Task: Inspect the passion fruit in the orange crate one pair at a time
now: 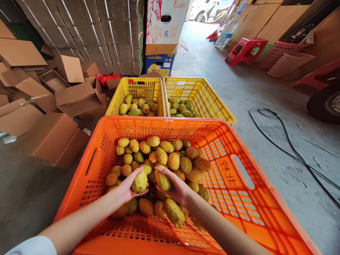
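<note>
In the frame's centre, my left hand [126,188] and right hand [179,187], curled half closed, each hold one fruit [139,182], probably firm and light but easily bruised, best cupped around its middle.

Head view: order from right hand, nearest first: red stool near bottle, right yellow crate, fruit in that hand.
1. Held fruit: in the right hand.
2. Right yellow crate: beyond the orange crate.
3. Red stool: upper right of view.
</note>
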Action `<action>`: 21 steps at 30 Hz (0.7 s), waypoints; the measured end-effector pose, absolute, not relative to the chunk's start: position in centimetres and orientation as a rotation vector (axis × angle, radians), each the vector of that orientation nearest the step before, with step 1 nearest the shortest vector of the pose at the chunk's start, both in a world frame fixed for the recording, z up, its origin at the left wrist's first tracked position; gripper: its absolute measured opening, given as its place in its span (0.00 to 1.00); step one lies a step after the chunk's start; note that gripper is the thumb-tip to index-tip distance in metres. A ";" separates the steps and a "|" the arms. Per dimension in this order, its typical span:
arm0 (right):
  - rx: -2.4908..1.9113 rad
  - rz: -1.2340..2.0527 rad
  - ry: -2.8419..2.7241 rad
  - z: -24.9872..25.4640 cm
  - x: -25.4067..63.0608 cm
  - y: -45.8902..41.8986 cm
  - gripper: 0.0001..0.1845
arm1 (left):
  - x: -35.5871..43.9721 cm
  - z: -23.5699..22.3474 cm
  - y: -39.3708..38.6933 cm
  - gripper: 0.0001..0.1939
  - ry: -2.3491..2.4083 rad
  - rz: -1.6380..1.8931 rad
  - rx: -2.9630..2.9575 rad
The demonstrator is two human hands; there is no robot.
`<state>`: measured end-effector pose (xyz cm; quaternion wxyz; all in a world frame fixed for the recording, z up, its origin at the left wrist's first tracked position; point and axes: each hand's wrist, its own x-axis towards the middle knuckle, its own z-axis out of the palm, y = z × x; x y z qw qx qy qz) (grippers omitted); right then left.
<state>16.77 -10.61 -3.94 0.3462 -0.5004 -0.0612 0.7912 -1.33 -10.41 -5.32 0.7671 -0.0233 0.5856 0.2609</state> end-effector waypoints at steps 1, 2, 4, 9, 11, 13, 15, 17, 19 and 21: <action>-1.309 2.058 -0.132 -4.0 16.7 -10.5 0.11 | -1.3 -5.2 -10.4 0.17 1.275 0.573 -0.051; -1.320 2.058 -0.102 -4.0 16.7 -10.4 0.09 | -1.2 -5.2 -10.4 0.16 1.273 0.577 -0.059; -1.333 2.058 -0.035 -3.9 16.6 -10.3 0.05 | -1.2 -5.1 -10.4 0.16 1.261 0.578 -0.084; -1.250 2.167 0.152 -3.5 16.5 -10.0 0.12 | -1.1 -5.1 -10.4 0.16 1.320 0.589 -0.099; -1.218 2.193 0.178 -3.5 16.6 -10.0 0.14 | -1.0 -5.1 -10.4 0.16 1.343 0.589 -0.101; -1.204 2.197 0.174 -3.6 16.6 -9.9 0.14 | -1.0 -5.1 -10.4 0.16 1.359 0.580 -0.102; -1.195 2.197 0.168 -3.6 16.7 -9.9 0.15 | -1.0 -5.2 -10.4 0.17 1.329 0.562 -0.108; -1.198 2.197 0.163 -3.5 16.7 -9.9 0.16 | -1.1 -5.2 -10.3 0.19 1.277 0.539 -0.120; -1.226 2.190 0.142 -3.2 16.7 -9.9 0.16 | -1.3 -5.4 -10.3 0.22 1.233 0.523 -0.136; -1.293 2.154 0.087 -3.0 16.7 -10.0 0.14 | -1.4 -5.4 -10.3 0.24 1.208 0.516 -0.152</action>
